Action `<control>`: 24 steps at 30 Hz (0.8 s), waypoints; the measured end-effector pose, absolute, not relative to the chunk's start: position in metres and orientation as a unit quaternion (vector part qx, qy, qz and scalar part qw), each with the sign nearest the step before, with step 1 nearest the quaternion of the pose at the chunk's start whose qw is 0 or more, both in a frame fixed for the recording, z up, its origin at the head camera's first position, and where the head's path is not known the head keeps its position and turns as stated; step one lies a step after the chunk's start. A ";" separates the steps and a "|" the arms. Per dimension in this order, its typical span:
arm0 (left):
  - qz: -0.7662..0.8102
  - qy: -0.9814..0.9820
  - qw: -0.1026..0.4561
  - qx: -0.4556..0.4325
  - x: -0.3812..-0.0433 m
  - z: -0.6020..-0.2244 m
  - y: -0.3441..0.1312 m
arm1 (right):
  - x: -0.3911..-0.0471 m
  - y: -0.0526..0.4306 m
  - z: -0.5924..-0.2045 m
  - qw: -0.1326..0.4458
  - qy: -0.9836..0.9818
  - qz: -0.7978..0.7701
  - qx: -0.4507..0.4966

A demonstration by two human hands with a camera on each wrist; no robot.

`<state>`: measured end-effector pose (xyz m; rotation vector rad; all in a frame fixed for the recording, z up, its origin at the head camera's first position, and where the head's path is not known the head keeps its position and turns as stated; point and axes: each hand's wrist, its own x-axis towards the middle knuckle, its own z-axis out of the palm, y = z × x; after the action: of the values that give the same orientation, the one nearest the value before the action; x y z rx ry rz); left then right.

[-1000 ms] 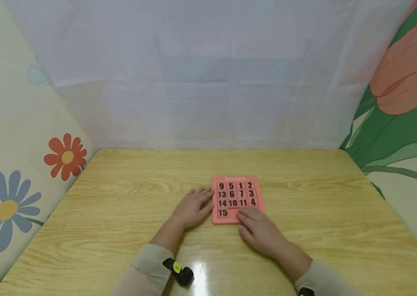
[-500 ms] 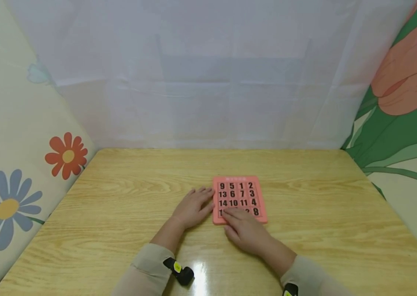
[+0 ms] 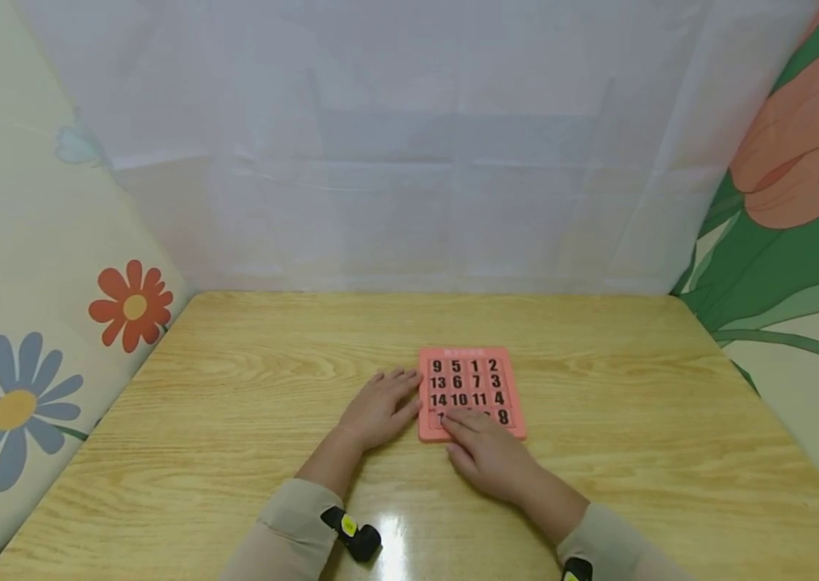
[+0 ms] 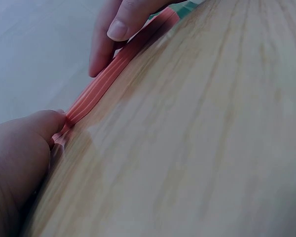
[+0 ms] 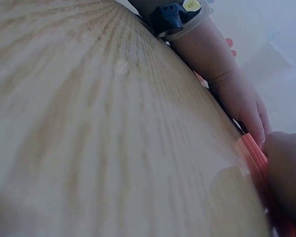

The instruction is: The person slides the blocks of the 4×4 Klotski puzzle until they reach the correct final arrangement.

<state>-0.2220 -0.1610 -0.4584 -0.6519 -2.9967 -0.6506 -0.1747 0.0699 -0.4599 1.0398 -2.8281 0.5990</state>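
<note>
Nearest me, the beige cuffs of my left sleeve and right sleeve came in from below, a black wrist camera strapped on the left one and another black device, cut by the lower edge of the view, on the right. A patch of glare shone between them on the wood.

My right hand lay with its fingers fairly straight and together over the bottom row of the pink number puzzle. My left hand was relaxed, fingertips and thumb against the puzzle's left edge. The puzzle sat flat on the table, a little right of the middle. An 8 showed at the right end of its bottom row; my fingers covered most of the rest, so I couldn't tell those numbers. Beyond came 14, 10, 11, 4, then 13, 6, 7, 3, then 9, 5, 1, 2.

Past the table's far edge hung a creased white cloth, between a wall with a red flower on the left and one with a pink tulip on the right.
</note>
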 end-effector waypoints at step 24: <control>-0.209 -0.955 -0.003 -0.210 -0.221 -0.456 -0.161 | -0.175 0.089 -0.460 0.040 -0.925 0.189 0.328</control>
<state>-0.2209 -0.1613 -0.4559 -0.6616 -3.0061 -0.6562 -0.1748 0.0891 -0.4604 1.0062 -2.8334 0.5782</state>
